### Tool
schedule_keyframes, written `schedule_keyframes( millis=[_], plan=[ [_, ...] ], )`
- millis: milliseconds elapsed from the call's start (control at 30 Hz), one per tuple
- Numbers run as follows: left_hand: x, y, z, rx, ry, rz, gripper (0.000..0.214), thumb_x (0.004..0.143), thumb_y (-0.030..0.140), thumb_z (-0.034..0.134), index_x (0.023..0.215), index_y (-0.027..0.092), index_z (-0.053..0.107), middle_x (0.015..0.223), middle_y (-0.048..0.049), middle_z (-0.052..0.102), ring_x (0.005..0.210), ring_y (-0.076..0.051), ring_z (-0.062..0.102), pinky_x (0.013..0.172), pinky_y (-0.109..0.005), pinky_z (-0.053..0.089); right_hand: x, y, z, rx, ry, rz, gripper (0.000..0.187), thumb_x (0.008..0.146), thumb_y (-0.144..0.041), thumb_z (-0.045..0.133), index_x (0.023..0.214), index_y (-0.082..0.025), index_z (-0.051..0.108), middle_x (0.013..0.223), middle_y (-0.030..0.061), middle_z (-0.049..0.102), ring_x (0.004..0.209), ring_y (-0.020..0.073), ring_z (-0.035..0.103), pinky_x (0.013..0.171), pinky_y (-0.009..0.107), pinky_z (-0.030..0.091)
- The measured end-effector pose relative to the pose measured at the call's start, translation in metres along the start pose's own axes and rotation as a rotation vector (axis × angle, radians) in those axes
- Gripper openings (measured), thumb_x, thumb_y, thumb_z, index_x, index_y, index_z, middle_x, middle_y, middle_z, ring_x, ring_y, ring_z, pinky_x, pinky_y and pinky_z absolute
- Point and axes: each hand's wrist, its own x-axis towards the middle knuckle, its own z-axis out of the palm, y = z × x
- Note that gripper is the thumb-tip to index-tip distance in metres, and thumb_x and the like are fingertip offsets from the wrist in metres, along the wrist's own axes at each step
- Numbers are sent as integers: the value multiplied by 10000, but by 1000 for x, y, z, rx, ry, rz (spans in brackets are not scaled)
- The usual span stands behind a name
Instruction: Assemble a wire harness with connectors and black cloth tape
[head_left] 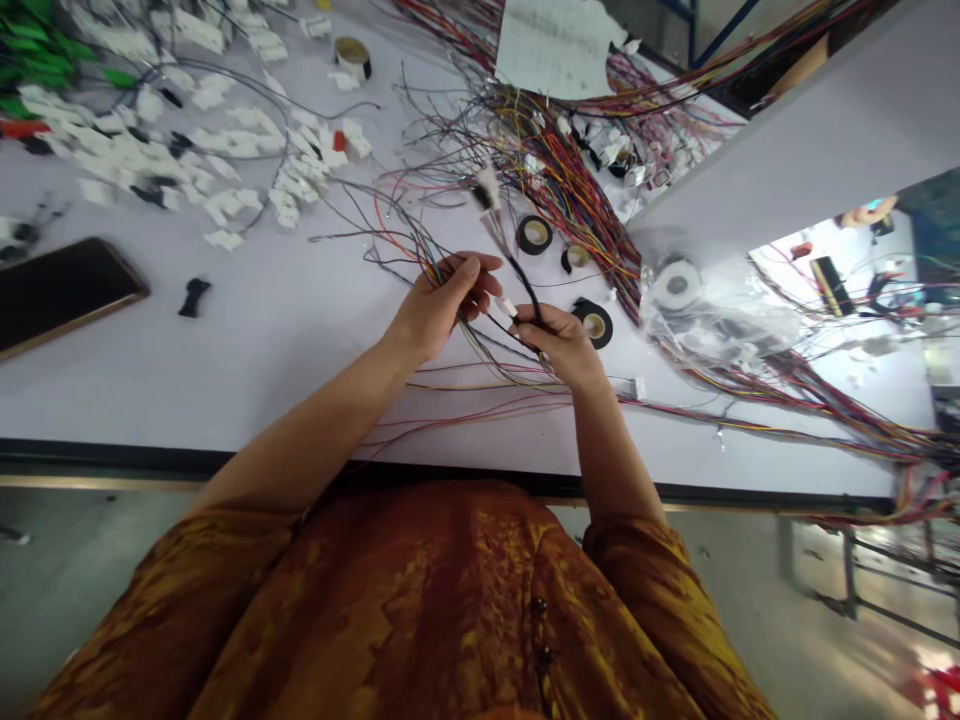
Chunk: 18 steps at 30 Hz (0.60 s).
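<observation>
Near the middle of the table, my left hand [446,300] is closed around a bundle of thin coloured wires [416,240], whose loose ends fan out to the upper left. My right hand [559,342] grips a black-sleeved cable [531,290] that rises to a white and black connector [486,192]. Between the two hands a small white connector [509,307] shows at the right fingertips. Under my palms, more wires trail across the tabletop. Beside the right hand lies a roll of black tape [594,324].
White connectors [247,130] are heaped at the upper left, near green parts [45,50]. A phone [67,290] lies at the left. Thick wire bundles [570,170] run across the back right, by a grey upright panel [780,150] and a plastic bag [720,320].
</observation>
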Motion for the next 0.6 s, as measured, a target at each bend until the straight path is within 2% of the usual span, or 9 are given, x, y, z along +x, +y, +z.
schedule_keyframes(
  millis=[100, 233, 333, 400, 500, 600],
  plan=[
    [-11, 10, 6, 25, -28, 11, 244, 934, 417, 638, 943, 177, 681, 773, -15, 683, 561, -70, 586, 503, -188, 410, 5, 1, 2, -57, -34, 30, 307, 793, -355, 693, 1049, -190, 715, 708, -42, 557, 605, 78, 420, 556, 226, 354],
    [-20, 13, -4, -14, 41, -16, 282, 959, 434, 592, 850, 182, 654, 694, -5, 631, 565, -85, 592, 496, -199, 416, 8, -3, -7, 187, -19, 85, 360, 792, -426, 667, 1068, -196, 690, 681, -41, 449, 598, 89, 415, 542, 232, 380],
    [-22, 5, -19, -75, 95, -20, 327, 955, 451, 592, 768, 184, 621, 646, 0, 582, 574, -94, 586, 500, -205, 437, 10, -4, -16, 274, 61, 112, 340, 798, -490, 638, 976, -204, 689, 706, -16, 476, 639, 110, 464, 575, 252, 436],
    [-23, -2, -26, -100, 114, -9, 331, 937, 443, 623, 732, 184, 605, 693, -9, 604, 608, -93, 601, 512, -202, 450, 12, -1, -19, 304, 74, 123, 287, 779, -462, 664, 923, -214, 684, 741, -7, 523, 667, 113, 496, 601, 253, 458],
    [-23, -7, -33, -115, 145, -22, 320, 911, 419, 663, 708, 180, 596, 786, -23, 653, 632, -88, 617, 528, -201, 461, 14, 3, -20, 329, 43, 123, 268, 753, -424, 708, 911, -208, 687, 803, 2, 589, 719, 110, 541, 641, 244, 474],
    [-22, -9, -37, -95, 142, -99, 244, 898, 377, 671, 759, 180, 634, 688, -6, 628, 550, -80, 571, 503, -203, 444, 15, 6, -19, 284, -21, 132, 283, 769, -411, 705, 943, -188, 704, 780, -1, 596, 707, 100, 539, 643, 236, 464]
  ],
)
